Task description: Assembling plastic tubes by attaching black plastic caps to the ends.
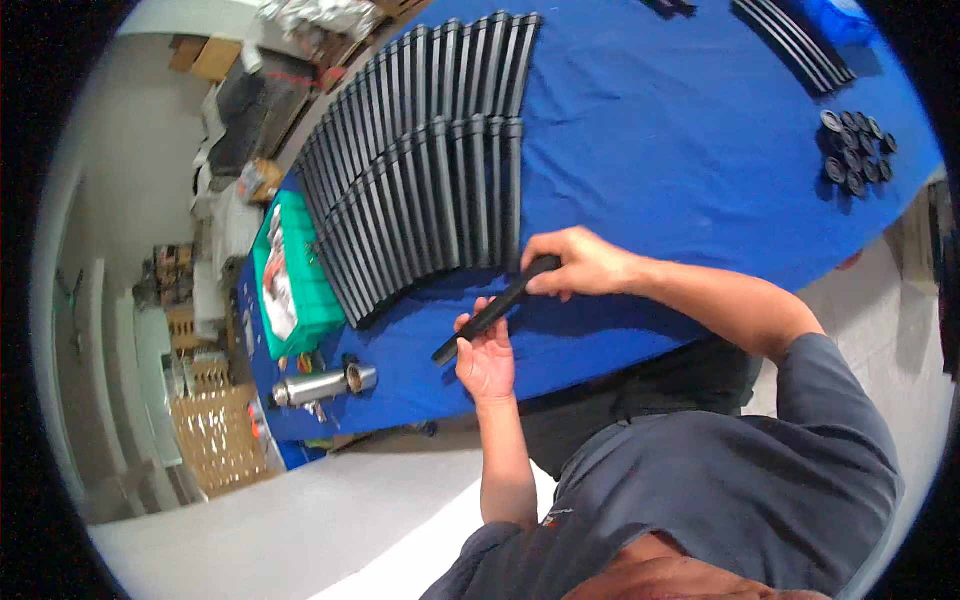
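Observation:
A short black tube (487, 318) slants between my two hands above the near edge of the blue-covered table. My right hand (580, 262) is closed over its upper end, thumb and fingers wrapped around it. Palm up, my left hand (487, 362) holds the lower part between thumb and fingers, and the lower tip sticks out past the thumb. Just beyond my hands, long rows of similar black tubes (425, 165) lie side by side, fanned out in two tiers. Whether the tube in my hands is hollow cannot be made out.
The blue cloth (660, 140) covers the table. At left stand a green plastic bin (318, 300) and a shiny metal flask (315, 387). Far right are a cluster of round black caps (855, 150) and several dark strips (795, 45). Cardboard boxes (205, 58) sit beyond the table.

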Tool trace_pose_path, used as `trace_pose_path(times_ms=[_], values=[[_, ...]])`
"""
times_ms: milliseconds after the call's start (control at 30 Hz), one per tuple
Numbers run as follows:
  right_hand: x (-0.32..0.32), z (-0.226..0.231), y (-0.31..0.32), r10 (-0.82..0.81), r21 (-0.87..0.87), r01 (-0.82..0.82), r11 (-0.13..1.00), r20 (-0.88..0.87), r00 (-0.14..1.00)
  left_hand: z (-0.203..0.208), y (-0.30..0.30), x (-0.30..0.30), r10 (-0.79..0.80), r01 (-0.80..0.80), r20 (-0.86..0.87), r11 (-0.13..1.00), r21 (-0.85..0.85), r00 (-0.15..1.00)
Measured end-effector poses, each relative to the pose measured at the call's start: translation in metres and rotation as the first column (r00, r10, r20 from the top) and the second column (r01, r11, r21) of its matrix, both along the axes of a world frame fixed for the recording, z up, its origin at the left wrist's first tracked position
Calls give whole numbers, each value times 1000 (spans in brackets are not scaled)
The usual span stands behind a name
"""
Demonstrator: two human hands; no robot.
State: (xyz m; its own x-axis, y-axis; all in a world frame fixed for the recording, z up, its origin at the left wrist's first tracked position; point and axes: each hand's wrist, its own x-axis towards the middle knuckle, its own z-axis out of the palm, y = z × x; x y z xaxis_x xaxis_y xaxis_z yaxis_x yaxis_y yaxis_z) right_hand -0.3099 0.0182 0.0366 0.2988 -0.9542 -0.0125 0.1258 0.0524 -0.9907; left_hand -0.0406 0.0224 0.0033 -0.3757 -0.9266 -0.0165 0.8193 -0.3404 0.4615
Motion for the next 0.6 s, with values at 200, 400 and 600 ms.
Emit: trace_pose_path(times_ms=[200,400,600], values=[[-25,6,-20,-46,90,33,995,148,988,20,15,38,139,-148,108,986,74,984],[-29,5,-20,-146,139,111,984,273,951,59,27,1,-144,218,806,976,19,574],[-34,16,-19,-126,155,105,982,134,983,68,31,-60,194,435,978,876,-210,80]])
